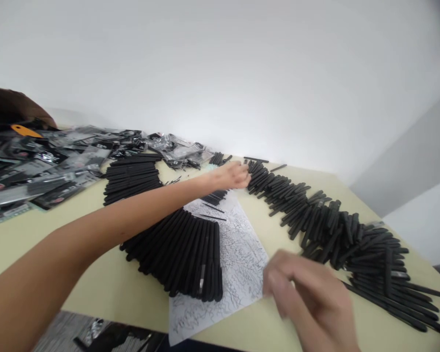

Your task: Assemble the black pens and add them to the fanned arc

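Observation:
My left hand (231, 176) reaches across the far side of the pale yellow table (55, 249), its fingertips at the near end of a long, slanting band of matte black pens (326, 230). Whether it grips any pen is hidden. My right hand (300, 298) is blurred above the near corner of a sheet of scribbled white paper (223, 274), with nothing visible in it. Beside the paper lies a dense row of black pens (176, 254), partly overlapping its edge. Another stack of black pens (132, 181) lies beyond my left forearm.
A heap of black-and-silver packaged items in clear plastic (58, 166) covers the far left of the table, with an orange piece (25, 130) on it. A brown object (11, 105) sits behind. Below the near table edge, dark items lie on the floor (110, 337).

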The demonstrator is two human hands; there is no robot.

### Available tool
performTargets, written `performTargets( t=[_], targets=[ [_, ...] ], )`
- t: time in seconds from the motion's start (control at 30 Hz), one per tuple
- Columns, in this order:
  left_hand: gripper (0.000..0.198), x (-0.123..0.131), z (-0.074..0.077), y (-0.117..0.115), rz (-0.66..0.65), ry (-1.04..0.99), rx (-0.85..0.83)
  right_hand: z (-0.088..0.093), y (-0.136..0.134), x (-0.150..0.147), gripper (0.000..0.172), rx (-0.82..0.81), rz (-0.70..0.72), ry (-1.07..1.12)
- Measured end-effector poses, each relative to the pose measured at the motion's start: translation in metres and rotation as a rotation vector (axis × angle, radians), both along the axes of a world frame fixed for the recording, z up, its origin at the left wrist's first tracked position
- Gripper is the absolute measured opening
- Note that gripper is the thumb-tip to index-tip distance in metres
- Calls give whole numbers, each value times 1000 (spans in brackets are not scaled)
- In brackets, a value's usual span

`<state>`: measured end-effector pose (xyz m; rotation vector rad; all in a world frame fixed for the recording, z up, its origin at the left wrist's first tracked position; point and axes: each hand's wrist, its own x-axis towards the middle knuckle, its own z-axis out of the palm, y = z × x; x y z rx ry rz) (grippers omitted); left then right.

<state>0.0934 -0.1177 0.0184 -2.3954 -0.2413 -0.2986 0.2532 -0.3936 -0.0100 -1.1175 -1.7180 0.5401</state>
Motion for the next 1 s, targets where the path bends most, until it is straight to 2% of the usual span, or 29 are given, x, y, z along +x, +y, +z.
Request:
performTargets(
  t=[0.07, 0.1, 0.17, 0.23, 0.33, 0.47, 0.57, 0.63, 0.77, 0.87, 1.0],
  targets=[
    [27, -17, 4, -31, -108, -62, 67, 19, 40, -6, 42, -121, -62, 78],
    [25, -25, 5, -48, -142, -89, 103, 22, 58, -6, 50, -179, -100, 121],
    [26, -39, 6, -84, -203, -172, 151, 18, 88, -5, 59, -341, -145, 149],
    [26, -47, 6, -113, -240, -227, 205, 8, 107, -4, 57, -469, -98, 202],
    [25, -49, 6, -137, -328, -226, 174, 0, 119, -9, 54, -471, -45, 373],
    [22, -49, 3, -135, -405, -181, 87, 5, 127, -14, 47, -385, 34, 480],
    [15, -58, -3, -121, -318, -251, 37, 5, 132, -10, 47, -296, 63, 439],
    [13, -66, -6, -114, -236, -376, -52, 1, 132, -6, 48, -260, 104, 233],
    [35, -76, -10, -113, -68, -563, -262, -9, 123, -9, 38, -116, 149, -278],
    [26, -77, -14, -114, -33, -476, -307, -16, 114, -17, 29, -4, 117, -435],
    [19, -79, -24, -112, -110, -336, -278, -24, 108, -20, 25, 48, 57, -624]
  ],
)
